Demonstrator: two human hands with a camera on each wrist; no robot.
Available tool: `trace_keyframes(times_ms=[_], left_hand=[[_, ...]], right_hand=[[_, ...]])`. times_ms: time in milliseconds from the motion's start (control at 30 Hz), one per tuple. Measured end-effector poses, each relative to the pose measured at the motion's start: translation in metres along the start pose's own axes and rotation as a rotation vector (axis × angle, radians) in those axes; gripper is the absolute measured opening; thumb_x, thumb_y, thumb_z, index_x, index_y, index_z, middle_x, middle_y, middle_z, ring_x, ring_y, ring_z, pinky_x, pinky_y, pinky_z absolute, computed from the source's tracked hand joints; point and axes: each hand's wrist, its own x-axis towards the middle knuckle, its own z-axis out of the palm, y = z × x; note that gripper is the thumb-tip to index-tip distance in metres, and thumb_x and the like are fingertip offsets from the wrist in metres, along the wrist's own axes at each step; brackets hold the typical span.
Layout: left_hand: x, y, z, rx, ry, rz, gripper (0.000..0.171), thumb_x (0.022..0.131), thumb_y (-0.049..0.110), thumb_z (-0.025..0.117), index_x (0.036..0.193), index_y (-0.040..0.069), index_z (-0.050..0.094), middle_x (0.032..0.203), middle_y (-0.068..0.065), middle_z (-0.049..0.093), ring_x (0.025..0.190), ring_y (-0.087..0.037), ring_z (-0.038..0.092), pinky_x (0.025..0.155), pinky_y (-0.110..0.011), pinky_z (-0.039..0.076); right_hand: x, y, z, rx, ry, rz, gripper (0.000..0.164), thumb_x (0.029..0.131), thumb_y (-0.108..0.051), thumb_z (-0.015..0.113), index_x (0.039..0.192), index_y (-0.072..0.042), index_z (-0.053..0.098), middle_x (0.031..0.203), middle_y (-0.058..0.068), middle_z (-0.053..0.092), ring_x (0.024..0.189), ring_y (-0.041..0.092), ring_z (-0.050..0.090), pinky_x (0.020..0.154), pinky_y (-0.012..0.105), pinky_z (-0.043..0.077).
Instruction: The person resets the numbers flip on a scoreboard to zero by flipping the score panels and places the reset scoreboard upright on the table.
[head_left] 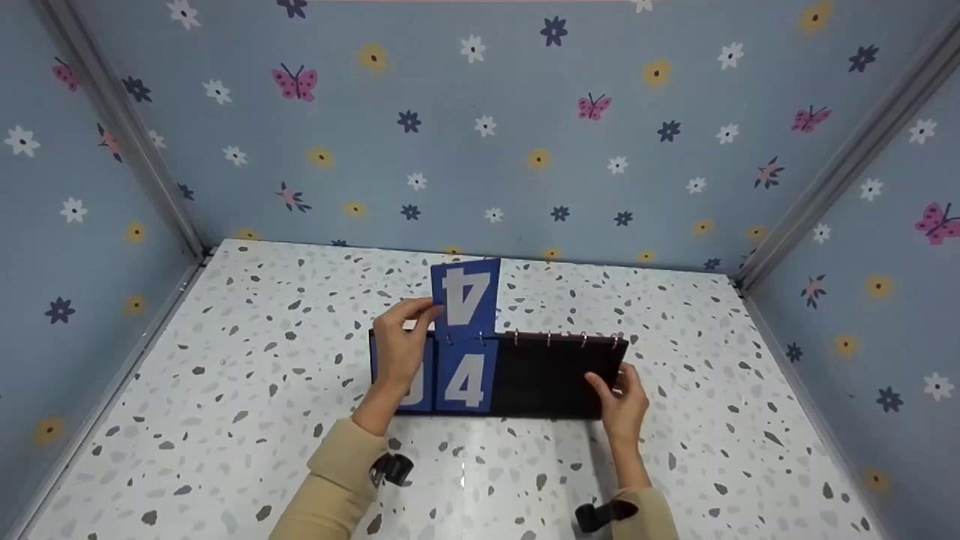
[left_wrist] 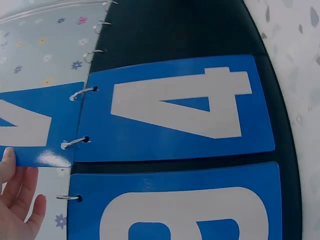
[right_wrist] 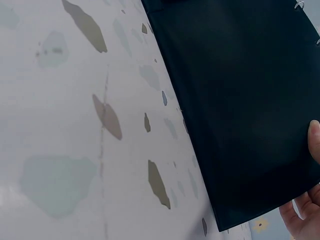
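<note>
A black flip scoreboard [head_left: 547, 382] with metal rings along its top edge stands on the speckled table. My left hand [head_left: 403, 339] pinches the left edge of a raised blue number card [head_left: 486, 296], whose white 4 appears upside down. Below it hangs another blue card [head_left: 466, 375] with an upright white 4. To its left, a blue card with a rounded white digit [left_wrist: 180, 215] is partly hidden by the left hand in the head view. At the board's right end, my right hand [head_left: 624, 405] grips the edge, thumb on the front and fingers behind.
The white terrazzo-look table [head_left: 247, 337] spreads around the board. Blue wall panels [head_left: 480, 165] with flowers and butterflies enclose the back and both sides, with grey metal posts [head_left: 847, 142] at the corners. Each wrist wears a black strap device [head_left: 394, 469].
</note>
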Motion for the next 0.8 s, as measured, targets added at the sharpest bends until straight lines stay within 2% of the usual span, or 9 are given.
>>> trace_keyframes(times_ms=[133, 233, 533, 633, 800], left_hand=[[0.007, -0.012, 0.006, 0.047, 0.005, 0.039, 0.009, 0.079, 0.005, 0.065, 0.084, -0.003, 0.068, 0.077, -0.011, 0.065, 0.067, -0.019, 0.060, 0.064, -0.030, 0.046], [0.013, -0.016, 0.009, 0.094, -0.002, 0.038, 0.011, 0.080, 0.005, 0.065, 0.086, -0.004, 0.067, 0.077, -0.011, 0.065, 0.066, -0.018, 0.059, 0.062, -0.029, 0.046], [0.022, -0.021, 0.019, 0.250, -0.077, -0.110, 0.015, 0.082, 0.008, 0.063, 0.090, -0.005, 0.066, 0.075, -0.012, 0.063, 0.061, -0.017, 0.054, 0.055, -0.028, 0.044], [0.024, -0.021, 0.020, 0.270, -0.095, -0.151, 0.016, 0.082, 0.007, 0.063, 0.091, -0.006, 0.066, 0.075, -0.013, 0.063, 0.062, -0.018, 0.056, 0.056, -0.030, 0.045], [0.025, -0.018, 0.019, 0.291, -0.127, -0.183, 0.019, 0.081, 0.008, 0.064, 0.094, -0.007, 0.064, 0.078, -0.015, 0.064, 0.065, -0.021, 0.060, 0.059, -0.032, 0.048]], right_hand=[[0.000, 0.000, 0.001, 0.013, 0.003, 0.000, 0.033, 0.067, -0.012, 0.077, 0.093, -0.002, 0.059, 0.076, 0.011, 0.062, 0.066, 0.013, 0.057, 0.059, 0.017, 0.045], [0.000, -0.001, 0.001, 0.018, 0.004, -0.001, 0.032, 0.067, -0.011, 0.077, 0.093, -0.002, 0.059, 0.075, 0.011, 0.062, 0.066, 0.014, 0.057, 0.059, 0.018, 0.046], [0.000, 0.000, 0.000, 0.006, -0.003, -0.029, 0.033, 0.068, -0.013, 0.076, 0.093, -0.001, 0.058, 0.075, 0.011, 0.062, 0.065, 0.015, 0.058, 0.058, 0.018, 0.046], [-0.001, 0.001, 0.000, 0.011, -0.003, -0.037, 0.034, 0.068, -0.013, 0.076, 0.094, -0.001, 0.059, 0.076, 0.013, 0.063, 0.065, 0.018, 0.059, 0.058, 0.020, 0.047], [0.000, 0.001, 0.000, 0.013, 0.002, -0.027, 0.033, 0.068, -0.013, 0.076, 0.094, -0.001, 0.059, 0.077, 0.012, 0.063, 0.065, 0.015, 0.058, 0.058, 0.019, 0.047]])
